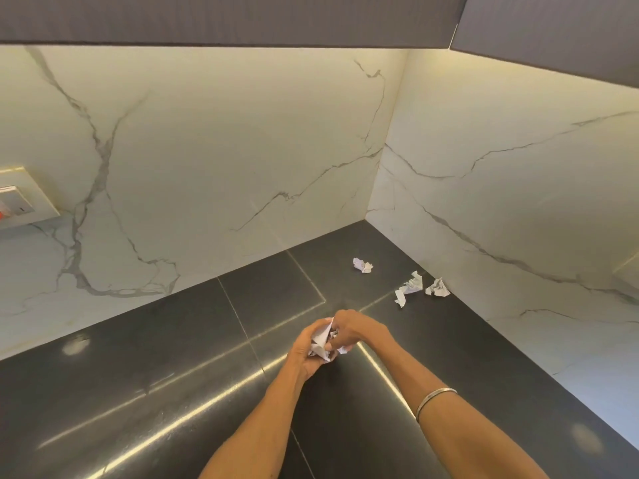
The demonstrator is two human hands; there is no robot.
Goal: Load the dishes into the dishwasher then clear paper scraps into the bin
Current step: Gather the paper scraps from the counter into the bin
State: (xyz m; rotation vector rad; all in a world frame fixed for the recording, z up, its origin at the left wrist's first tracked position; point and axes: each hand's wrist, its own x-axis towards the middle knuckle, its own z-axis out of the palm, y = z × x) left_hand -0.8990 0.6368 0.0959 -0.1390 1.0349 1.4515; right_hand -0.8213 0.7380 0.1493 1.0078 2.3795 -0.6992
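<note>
My left hand point(304, 354) and my right hand point(356, 331) meet over the black counter point(173, 392), both closed around a bunch of crumpled white paper scraps point(321, 342). Three more crumpled scraps lie further back toward the corner: one point(362, 265) near the back wall, a longer one point(409, 288), and a small one point(438, 288) close to the right wall. No dishwasher, dishes or bin is in view.
White marble walls point(224, 167) close the counter at the back and right. A switch plate point(20, 198) sits on the wall at far left. Dark upper cabinets point(242, 15) hang overhead. A metal bangle point(435, 401) is on my right wrist.
</note>
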